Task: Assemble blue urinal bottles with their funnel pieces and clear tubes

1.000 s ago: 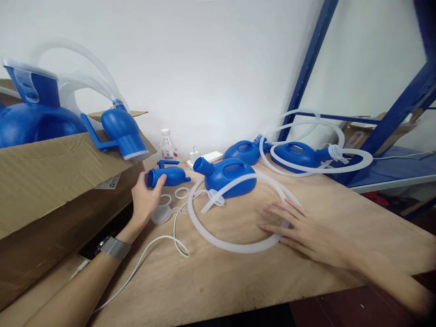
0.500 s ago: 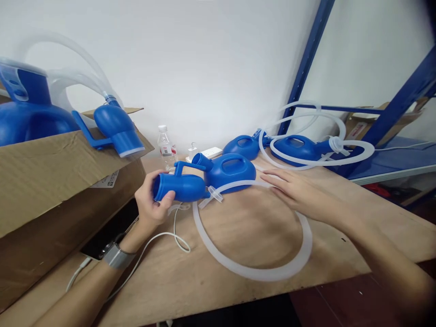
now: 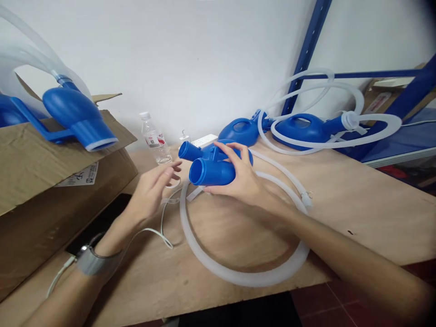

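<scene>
My right hand [image 3: 247, 181] is wrapped round a blue plastic urinal cup [image 3: 214, 173], a wide-mouthed piece with a handle, its round opening facing left. Directly behind it stands a blue urinal bottle [image 3: 190, 151], its body mostly hidden by the cup and my fingers. My left hand [image 3: 150, 188] is open, fingers stretched toward the cup without holding it. By its fingertips is a clear ring-shaped cap [image 3: 174, 183] with a strap; whether they touch is unclear. A translucent white hose [image 3: 245, 278] loops on the wooden table [image 3: 340, 204] below my right hand.
At left, a cardboard box [image 3: 41, 168] holds another blue cup [image 3: 76, 113] with tubing. A water bottle [image 3: 155, 138] and a white power strip [image 3: 206, 140] stand by the wall. More blue bottles [image 3: 301, 129] with coiled hoses lie at the back right, near a blue shelf frame [image 3: 306, 50].
The blue cup has passed from my left hand to my right, and its mouth has moved rightward. My left hand has let go and opened. The view has shifted slightly.
</scene>
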`<state>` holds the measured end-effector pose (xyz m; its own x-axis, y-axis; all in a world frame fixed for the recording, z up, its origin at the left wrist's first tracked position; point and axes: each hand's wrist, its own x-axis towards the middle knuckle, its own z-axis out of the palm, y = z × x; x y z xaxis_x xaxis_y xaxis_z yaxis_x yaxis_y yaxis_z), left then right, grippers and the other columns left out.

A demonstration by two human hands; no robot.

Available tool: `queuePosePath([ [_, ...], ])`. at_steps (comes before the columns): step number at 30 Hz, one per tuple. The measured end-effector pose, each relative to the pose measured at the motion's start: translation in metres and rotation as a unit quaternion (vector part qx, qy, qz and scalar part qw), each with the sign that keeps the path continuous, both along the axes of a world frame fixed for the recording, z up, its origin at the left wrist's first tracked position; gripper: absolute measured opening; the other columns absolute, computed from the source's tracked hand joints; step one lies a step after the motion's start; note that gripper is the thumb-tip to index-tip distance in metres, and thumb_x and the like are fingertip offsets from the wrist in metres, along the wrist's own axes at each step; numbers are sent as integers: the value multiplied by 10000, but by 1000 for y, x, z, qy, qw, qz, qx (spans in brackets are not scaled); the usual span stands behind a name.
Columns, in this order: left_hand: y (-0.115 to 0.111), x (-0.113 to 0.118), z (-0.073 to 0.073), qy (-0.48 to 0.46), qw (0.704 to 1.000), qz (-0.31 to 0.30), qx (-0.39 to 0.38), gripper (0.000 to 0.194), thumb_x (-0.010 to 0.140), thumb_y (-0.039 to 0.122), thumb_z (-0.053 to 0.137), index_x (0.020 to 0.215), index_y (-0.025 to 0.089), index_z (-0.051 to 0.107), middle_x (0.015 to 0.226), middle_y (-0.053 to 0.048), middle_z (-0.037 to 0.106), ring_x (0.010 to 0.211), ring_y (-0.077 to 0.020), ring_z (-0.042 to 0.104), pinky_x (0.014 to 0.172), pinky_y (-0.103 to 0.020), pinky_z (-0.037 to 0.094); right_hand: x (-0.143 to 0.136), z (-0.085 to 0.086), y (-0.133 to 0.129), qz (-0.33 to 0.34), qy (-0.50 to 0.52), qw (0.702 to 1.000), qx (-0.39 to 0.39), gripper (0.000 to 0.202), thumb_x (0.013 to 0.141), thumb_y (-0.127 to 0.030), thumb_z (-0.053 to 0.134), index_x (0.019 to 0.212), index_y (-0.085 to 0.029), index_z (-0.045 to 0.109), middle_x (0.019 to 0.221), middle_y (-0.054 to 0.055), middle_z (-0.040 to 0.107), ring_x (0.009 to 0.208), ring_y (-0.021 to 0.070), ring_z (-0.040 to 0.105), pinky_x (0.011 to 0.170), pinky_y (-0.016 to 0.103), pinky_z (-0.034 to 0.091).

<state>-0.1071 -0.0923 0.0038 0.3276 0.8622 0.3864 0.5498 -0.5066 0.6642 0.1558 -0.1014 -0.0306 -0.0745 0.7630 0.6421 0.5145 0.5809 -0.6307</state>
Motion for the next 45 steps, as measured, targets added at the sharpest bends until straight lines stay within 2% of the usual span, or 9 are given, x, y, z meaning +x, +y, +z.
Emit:
queuePosePath([
  [3,16,-24,-11,172,979,96,49,632,978,632,458,1289,143,708,1227,-146,731,1063,-338,703,951,-483,557,11,-10,6,13,65,998,-8,1182,551,-625,964,1580,-365,446,1533,107,381,1454,393,425,1213,577,427],
  [8,26,-43,-36,366,929,41,19,626,964,616,446,1373,200,674,1401,-147,652,1273,-381,620,1016,-491,525,17,-13,19,102,237,964,-65,1119,682,-627,886,1624,-375,337,1618,54,452,1492,353,437,1221,556,418],
  [13,26,-42,-38,413,911,-6,17,495,997,421,407,1365,237,681,1289,-117,709,1066,-317,712,922,-414,534,19,-4,15,193,395,889,-130,1007,690,-648,871,1548,-373,421,1518,36,587,1399,305,569,1129,505,538],
  [20,18,-37,-33,438,897,9,53,493,1034,426,328,1335,279,690,1306,-105,709,1043,-333,718,762,-396,521,18,-5,8,273,416,842,-210,943,661,-723,870,1439,-339,502,1277,63,729,1110,313,741,875,486,668],
  [25,15,-32,-29,453,889,-29,60,532,1008,504,357,1325,258,706,1316,-114,705,1090,-343,713,888,-425,542,17,-5,7,281,408,842,-213,934,686,-719,854,1446,-364,443,1249,41,726,963,283,780,760,439,682],
  [34,23,-40,-37,421,902,62,75,625,936,441,389,1449,168,620,1482,-167,609,1333,-424,576,1024,-543,506,17,-6,5,295,360,853,-236,800,700,-551,883,1379,-355,507,1376,40,612,944,217,726,520,226,543],
  [37,26,-43,-40,406,910,63,47,642,945,529,386,1440,201,630,1491,-143,613,1302,-427,604,1031,-556,503,10,1,4,287,312,874,-238,843,696,-584,877,1420,-349,516,1453,53,567,1045,241,688,614,262,596],
  [40,29,-42,-43,388,919,57,41,629,961,528,362,1433,213,634,1491,-134,621,1299,-414,611,1039,-550,510,-4,19,0,251,229,904,-258,909,675,-577,903,1461,-324,522,1484,67,576,1195,285,652,880,369,635],
  [45,36,-38,-56,346,938,19,22,535,950,417,324,1227,196,725,1370,-155,700,1208,-396,664,1029,-570,532,-30,34,-14,185,82,951,-236,920,698,-599,898,1498,-346,519,1515,63,591,1382,333,570,1201,533,441],
])
